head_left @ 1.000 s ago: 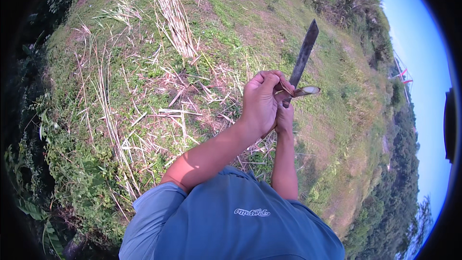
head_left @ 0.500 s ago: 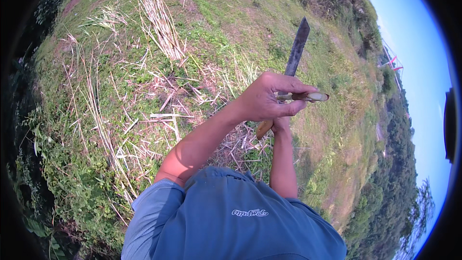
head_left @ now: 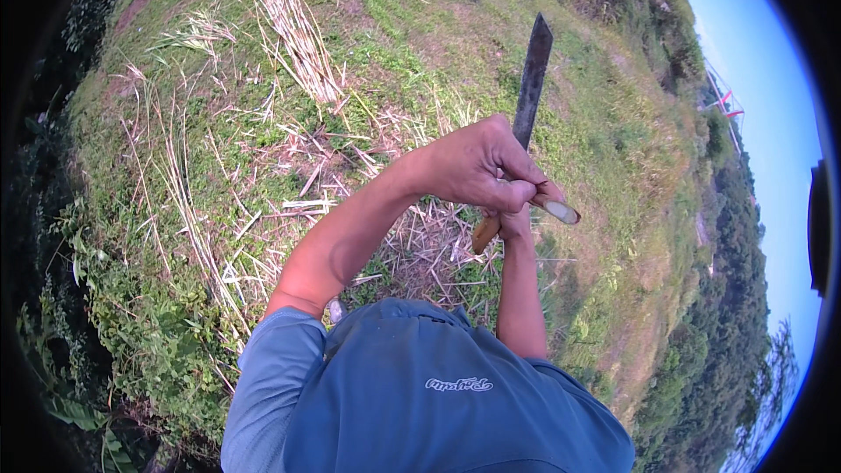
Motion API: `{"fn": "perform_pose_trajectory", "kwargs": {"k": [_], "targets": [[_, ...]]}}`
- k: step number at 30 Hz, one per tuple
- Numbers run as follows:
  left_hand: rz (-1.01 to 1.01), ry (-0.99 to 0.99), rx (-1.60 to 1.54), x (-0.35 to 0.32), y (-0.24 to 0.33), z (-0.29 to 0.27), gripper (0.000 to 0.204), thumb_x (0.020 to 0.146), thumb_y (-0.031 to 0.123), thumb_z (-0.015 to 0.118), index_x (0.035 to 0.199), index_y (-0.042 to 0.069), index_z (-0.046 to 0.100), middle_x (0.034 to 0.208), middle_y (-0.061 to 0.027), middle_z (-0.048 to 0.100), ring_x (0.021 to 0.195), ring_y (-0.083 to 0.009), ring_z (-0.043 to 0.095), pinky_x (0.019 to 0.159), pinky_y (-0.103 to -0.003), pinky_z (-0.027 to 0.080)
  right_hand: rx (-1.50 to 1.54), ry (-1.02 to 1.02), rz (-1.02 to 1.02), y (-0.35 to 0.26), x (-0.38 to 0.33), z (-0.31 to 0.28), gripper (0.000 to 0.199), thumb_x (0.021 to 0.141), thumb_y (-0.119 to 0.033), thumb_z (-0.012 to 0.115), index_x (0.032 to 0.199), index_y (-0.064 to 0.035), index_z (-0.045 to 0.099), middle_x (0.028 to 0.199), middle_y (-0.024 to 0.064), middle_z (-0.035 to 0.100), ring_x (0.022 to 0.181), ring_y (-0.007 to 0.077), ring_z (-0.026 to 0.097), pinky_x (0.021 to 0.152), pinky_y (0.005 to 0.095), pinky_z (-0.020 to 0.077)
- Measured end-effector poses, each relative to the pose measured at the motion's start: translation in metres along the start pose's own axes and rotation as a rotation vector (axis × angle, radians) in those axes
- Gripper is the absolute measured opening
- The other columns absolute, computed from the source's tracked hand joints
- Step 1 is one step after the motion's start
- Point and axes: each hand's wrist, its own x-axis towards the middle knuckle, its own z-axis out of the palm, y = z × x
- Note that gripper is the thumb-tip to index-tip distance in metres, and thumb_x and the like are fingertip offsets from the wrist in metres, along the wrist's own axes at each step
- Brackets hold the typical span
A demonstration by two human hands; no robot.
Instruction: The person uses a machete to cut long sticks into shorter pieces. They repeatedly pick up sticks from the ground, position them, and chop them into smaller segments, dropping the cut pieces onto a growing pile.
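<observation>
One machete [head_left: 532,83] projects over open grass [head_left: 604,162], blade tip [head_left: 541,28] clear; right hand [head_left: 517,223] grips its handle [head_left: 484,235]; left hand [head_left: 487,166] pinches one cut stalk [head_left: 557,208].

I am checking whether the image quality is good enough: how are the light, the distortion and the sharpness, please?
Head view: the left sleeve is brighter than the shirt front; head view: fisheye curvature bends the wooded hillside, with black corners; head view: the long knife and cut stalk look fairly sharp.
</observation>
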Motion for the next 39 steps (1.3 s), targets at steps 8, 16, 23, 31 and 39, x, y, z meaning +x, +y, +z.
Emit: {"fn": "perform_pose_trajectory", "kwargs": {"k": [8,16,23,31,39], "targets": [[0.099,0.030,-0.034,0.011,-0.006,0.006,0.015,0.085,0.009,0.065,0.095,0.002,0.073,0.079,-0.0059,0.072,0.065,-0.0088,0.064,0.060,-0.024,0.051,0.114,-0.162,0.068,0.031,0.010,-0.043,0.033,0.087,-0.027,0.066,0.110,-0.0052,0.055,0.094,0.0018,0.060,0.077,0.0128,0.058,0.066,0.0276,0.0478],[-0.185,0.960,0.484,0.009,-0.047,0.030,0.044,0.092,0.024,0.062,0.124,-0.006,0.055,0.092,-0.0126,0.067,0.091,-0.0181,0.064,0.088,-0.032,0.049,0.081,-0.049,0.019,-0.017,0.000,0.004,0.018,0.086,-0.016,0.066,0.097,-0.0056,0.057,0.065,-0.0012,0.051,0.050,0.0088,0.048,0.046,0.0239,0.0387],[0.377,1.200,0.758,-0.012,-0.022,0.064,0.030,0.079,0.011,0.073,0.101,-0.003,0.058,0.090,-0.0143,0.065,0.082,-0.0198,0.065,0.075,-0.032,0.054,0.191,0.096,0.037,-0.027,0.027,0.039,0.025,0.088,-0.010,0.066,0.109,-0.0015,0.056,0.064,-0.0006,0.053,0.050,0.0073,0.049,0.044,0.0226,0.0416],[0.337,1.689,0.869,0.003,-0.038,0.021,0.021,0.080,0.004,0.075,0.089,-0.002,0.056,0.082,-0.0077,0.061,0.069,-0.0130,0.064,0.058,-0.025,0.054,0.145,0.081,-0.029,-0.005,0.056,0.103,0.027,0.081,-0.020,0.078,0.094,-0.0034,0.062,0.061,-0.0031,0.052,0.048,0.0064,0.046,0.043,0.0216,0.0377],[0.226,2.011,0.990,-0.024,-0.044,0.000,0.020,0.086,0.015,0.071,0.086,0.000,0.058,0.086,-0.0052,0.056,0.072,-0.0115,0.057,0.060,-0.025,0.049,0.156,0.034,-0.041,0.024,0.065,0.153,0.033,0.078,-0.020,0.080,0.099,-0.0008,0.062,0.064,-0.0022,0.053,0.049,0.0060,0.047,0.041,0.0205,0.0381]]}}
